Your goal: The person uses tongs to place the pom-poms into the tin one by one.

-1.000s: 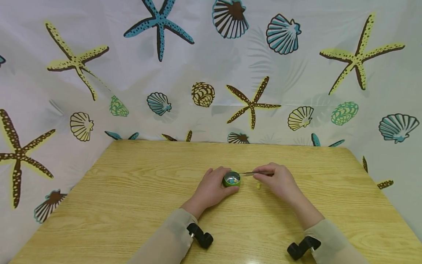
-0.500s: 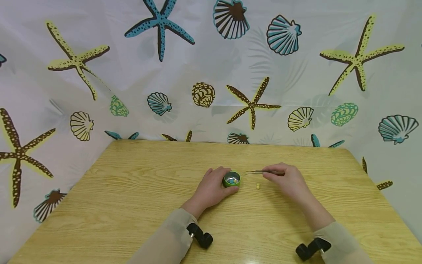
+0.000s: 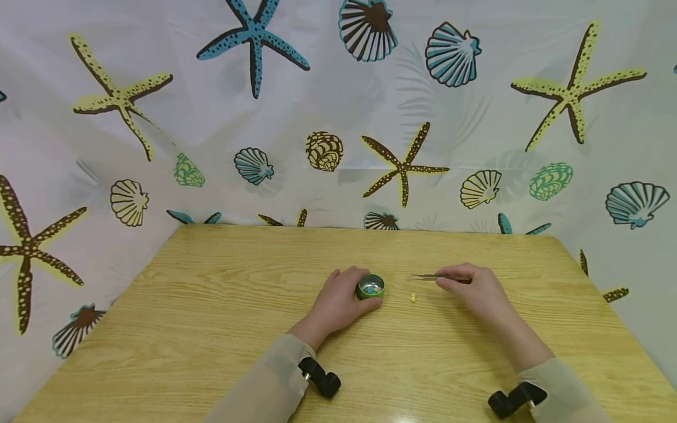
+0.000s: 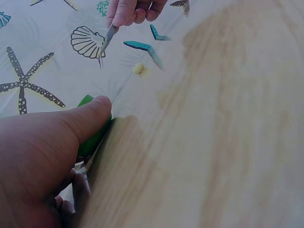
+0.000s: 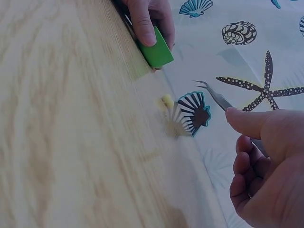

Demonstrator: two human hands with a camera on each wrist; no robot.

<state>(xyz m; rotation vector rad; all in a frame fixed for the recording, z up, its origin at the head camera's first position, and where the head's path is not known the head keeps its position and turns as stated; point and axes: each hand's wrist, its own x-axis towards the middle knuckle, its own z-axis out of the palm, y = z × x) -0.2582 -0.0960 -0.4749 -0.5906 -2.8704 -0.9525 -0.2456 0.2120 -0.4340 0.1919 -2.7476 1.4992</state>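
My left hand [image 3: 335, 302] grips a small round green cup [image 5: 159, 50] with a silvery inside, thumb along its near side. Inside the cup lie small blue and yellow bits [image 3: 374, 289]. To the right, my right hand [image 3: 482, 294] pinches a pair of metal tweezers [image 5: 217, 99] with bent, thin tips. The tips stand slightly apart in the right wrist view, with nothing visible between them, and point toward the cup. On the table between the cup and the right hand sits a small yellow lump [image 3: 413, 298], perhaps two pieces touching; the tweezers hover above and beyond it.
A wooden table [image 3: 211, 311] spreads under both hands. Behind it and at its sides hangs a white cloth [image 3: 328, 88] printed with starfish and shells. Each sleeve carries a black wrist mount [image 3: 319, 377].
My right hand has drawn the tweezers away from the cup's rim toward the right, step by step. The left hand and cup stay in place, and the yellow lump has not moved.
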